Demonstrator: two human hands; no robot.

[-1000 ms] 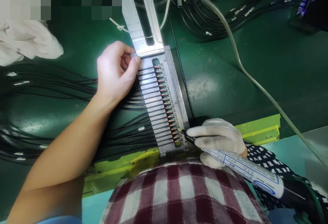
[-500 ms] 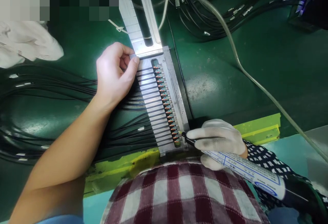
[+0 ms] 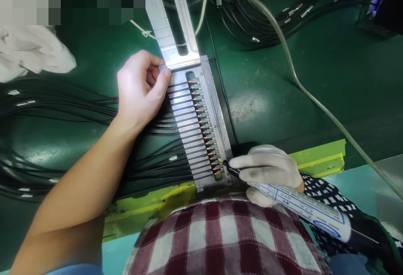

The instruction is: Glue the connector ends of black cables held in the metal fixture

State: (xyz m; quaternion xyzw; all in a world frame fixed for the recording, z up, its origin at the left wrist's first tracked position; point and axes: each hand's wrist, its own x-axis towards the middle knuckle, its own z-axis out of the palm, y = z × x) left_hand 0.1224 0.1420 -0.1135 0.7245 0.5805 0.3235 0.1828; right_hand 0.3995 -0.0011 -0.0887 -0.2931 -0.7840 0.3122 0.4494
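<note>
My bare left hand (image 3: 141, 86) is closed at the upper left edge of a metal cable fixture (image 3: 185, 119), its thumb lying on the metal near the hinged joint. Several black cables (image 3: 181, 135) lie side by side across the fixture, ending in a row of small circuit boards with metal connectors (image 3: 206, 130). In a white glove, my right hand (image 3: 272, 170) grips a white tube-shaped tool (image 3: 302, 208) with blue print and a black tip. That tip is close to the connectors near the row's lower end; whether it touches one I cannot tell.
The fixture's slotted metal lid (image 3: 181, 27) is swung up at the far side. A clear hose (image 3: 291, 65) runs across the green table (image 3: 258, 94). More cables (image 3: 252, 35) lie at the back, white cloth (image 3: 37, 52) at left, and yellow-green edging (image 3: 151, 201) along the front.
Almost nothing differs. The view has shifted very slightly; both hands keep their places, and the tool's black tip stays by the lower end of the row.
</note>
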